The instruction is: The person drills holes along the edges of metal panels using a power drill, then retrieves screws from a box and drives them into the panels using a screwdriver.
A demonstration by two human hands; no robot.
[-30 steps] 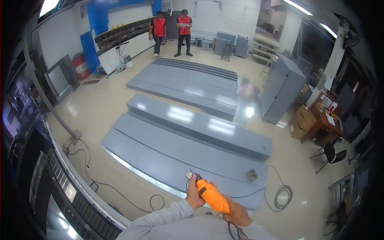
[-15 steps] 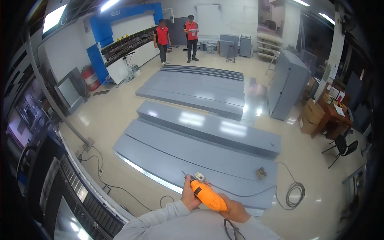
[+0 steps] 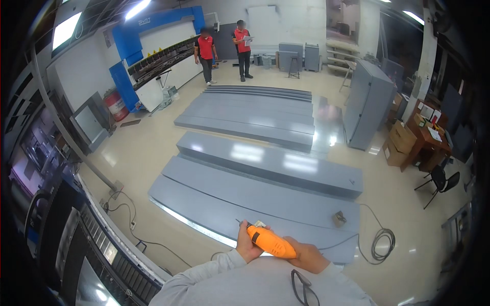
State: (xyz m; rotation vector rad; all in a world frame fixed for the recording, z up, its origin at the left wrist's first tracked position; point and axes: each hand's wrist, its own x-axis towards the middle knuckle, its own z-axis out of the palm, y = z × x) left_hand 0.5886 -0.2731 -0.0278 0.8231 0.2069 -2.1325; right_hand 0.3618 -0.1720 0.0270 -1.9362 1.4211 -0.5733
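Note:
An orange power drill [image 3: 275, 247] lies across the front of my body, its thin bit pointing up and to the left. My left hand [image 3: 246, 247] is wrapped round its front end near the chuck. At the rear, my right hand [image 3: 310, 257] grips the drill, and most of those fingers are hidden. Just behind the drill, a small pale object [image 3: 259, 224] shows partly. Beyond my hands lie long grey metal panels [image 3: 229, 196], with a small brownish block [image 3: 339, 219] on the right part.
A cable coil [image 3: 383, 246] lies on the floor at right. More grey panels [image 3: 245, 109] are stacked farther off. Two people in red shirts stand by a blue machine [image 3: 125, 46]. A grey cabinet [image 3: 368, 104], desk and chair [image 3: 440, 181] are at right.
The view has shifted slightly. The drill and both hands sit a little farther right in it, and the pale object behind the drill is now more covered. Both hands keep their grip.

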